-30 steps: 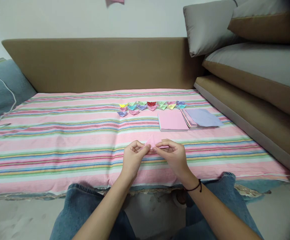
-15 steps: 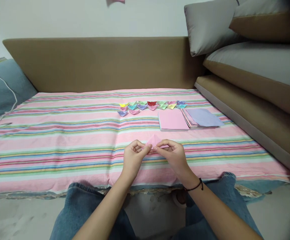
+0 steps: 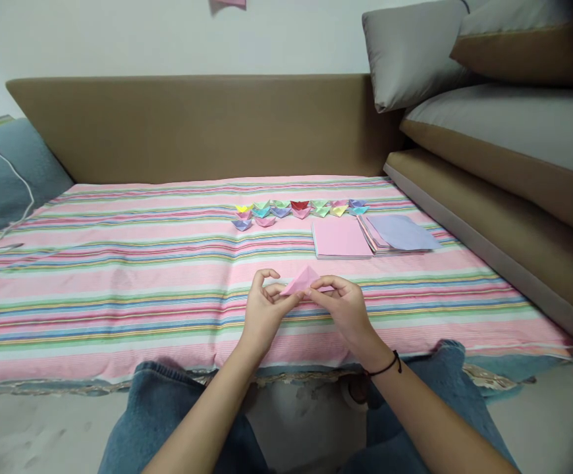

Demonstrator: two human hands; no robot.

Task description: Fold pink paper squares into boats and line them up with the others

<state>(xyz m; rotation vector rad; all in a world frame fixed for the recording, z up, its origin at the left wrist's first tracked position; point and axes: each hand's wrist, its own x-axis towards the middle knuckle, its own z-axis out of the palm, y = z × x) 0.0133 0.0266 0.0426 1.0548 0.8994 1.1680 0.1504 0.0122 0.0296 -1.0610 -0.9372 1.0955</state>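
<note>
Between my hands is a small piece of pink folded paper (image 3: 302, 280), a triangle with its point up and away from me. My left hand (image 3: 265, 305) grips its lower left edge with the thumb and lower fingers, while the index finger is raised off it. My right hand (image 3: 342, 304) pinches the bottom edge and right side between thumb and index finger. Both thumbs meet near the middle of the lower edge. Beyond the hands, several small folded paper boats (image 3: 300, 212) of many colours stand in rows on the striped cloth (image 3: 168, 270).
A stack of pink square paper (image 3: 343, 238) lies right of centre, beside a fanned pile with a lilac sheet (image 3: 402, 232) on top. Grey and brown cushions (image 3: 508, 125) are heaped on the right. A brown backrest (image 3: 192, 128) stands behind. A white cord (image 3: 12, 168) runs at the left.
My left index finger has lifted off the pink paper and now sticks up, showing more of its left side. My right hand has hardly moved.
</note>
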